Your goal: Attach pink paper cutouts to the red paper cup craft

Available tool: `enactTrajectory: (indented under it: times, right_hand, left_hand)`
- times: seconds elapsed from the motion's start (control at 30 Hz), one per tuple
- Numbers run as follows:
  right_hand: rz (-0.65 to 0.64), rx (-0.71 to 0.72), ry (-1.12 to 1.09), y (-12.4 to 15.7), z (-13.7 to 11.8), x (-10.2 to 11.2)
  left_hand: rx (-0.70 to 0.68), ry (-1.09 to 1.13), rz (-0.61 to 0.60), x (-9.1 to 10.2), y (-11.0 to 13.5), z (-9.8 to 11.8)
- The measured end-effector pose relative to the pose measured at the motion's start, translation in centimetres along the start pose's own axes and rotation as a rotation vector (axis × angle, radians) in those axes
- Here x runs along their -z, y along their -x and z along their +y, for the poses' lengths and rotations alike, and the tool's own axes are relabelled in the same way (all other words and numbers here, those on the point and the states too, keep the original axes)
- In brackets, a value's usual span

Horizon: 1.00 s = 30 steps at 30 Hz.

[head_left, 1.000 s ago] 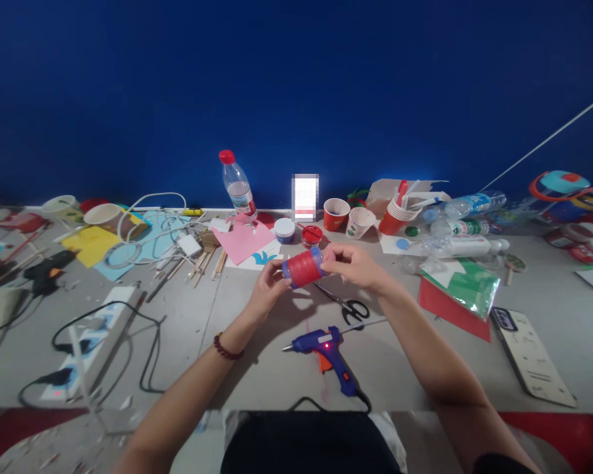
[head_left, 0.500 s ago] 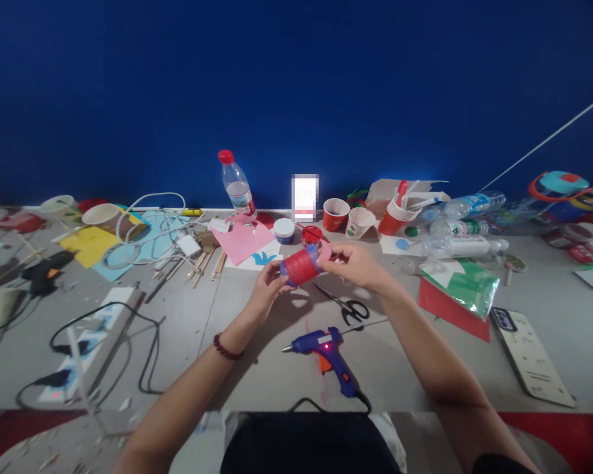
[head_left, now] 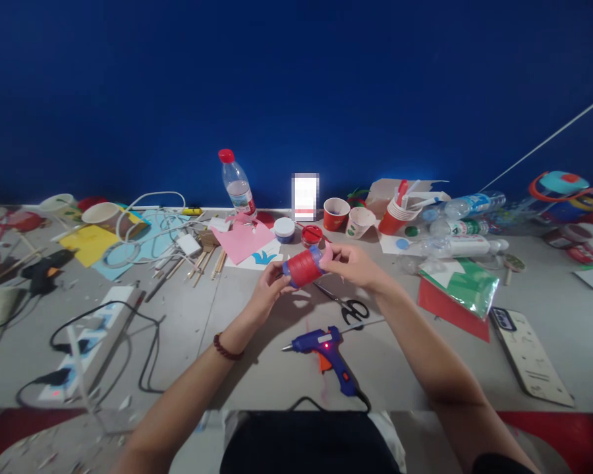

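Observation:
A red cylinder with blue ends (head_left: 304,266) is held tilted above the table, its right end higher. Around its left end are the fingers of my left hand (head_left: 265,289). At the right end, my right hand (head_left: 350,263) pinches a small pink piece (head_left: 327,254), which lies against the cylinder's blue rim. Whether the piece is stuck there I cannot tell. Under the hands lie black-handled scissors (head_left: 350,308), partly covered by the cylinder. Nearer to me rests a blue glue gun (head_left: 326,345) with a red light on, nozzle pointing left.
A white power strip (head_left: 93,342) with black cables lies on the left. Behind the hands stand a bottle with a red cap (head_left: 237,187), an open red paint pot (head_left: 311,235) and paper cups (head_left: 336,214). A phone (head_left: 531,355) and plastic bottles (head_left: 464,247) are on the right.
The cylinder has shifted slightly to the right and turned a little. The pink piece now sits closer against its right end. Both arms are almost where they were.

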State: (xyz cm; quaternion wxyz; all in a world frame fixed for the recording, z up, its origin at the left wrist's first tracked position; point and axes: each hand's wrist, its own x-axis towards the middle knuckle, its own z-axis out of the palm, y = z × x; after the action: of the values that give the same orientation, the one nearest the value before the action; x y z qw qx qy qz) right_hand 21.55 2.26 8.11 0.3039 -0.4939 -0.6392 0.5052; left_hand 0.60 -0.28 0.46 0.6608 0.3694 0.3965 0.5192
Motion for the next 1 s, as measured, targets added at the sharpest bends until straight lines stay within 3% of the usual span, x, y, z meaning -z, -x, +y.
enactTrajectory:
  times: [0.23,0.5,0.7,1.0]
  right_hand:
    - [-0.025,0.007,-0.089,0.04,-0.26,-0.10]
    - [0.072,-0.029,-0.089,0.04,-0.07,-0.13]
    - [0.009,-0.033,-0.077,0.04,-0.05,0.12]
    - [0.027,-0.046,-0.059,-0.18,-0.07,-0.10]
  left_hand:
    - [-0.009,-0.012,-0.008,0.45,-0.13,-0.61]
    - [-0.070,-0.001,-0.098,0.30,-0.04,-0.29]
    - [-0.045,-0.012,-0.061,0.25,-0.07,-0.07]
    - [-0.012,-0.069,-0.051,0.32,-0.09,0.18]
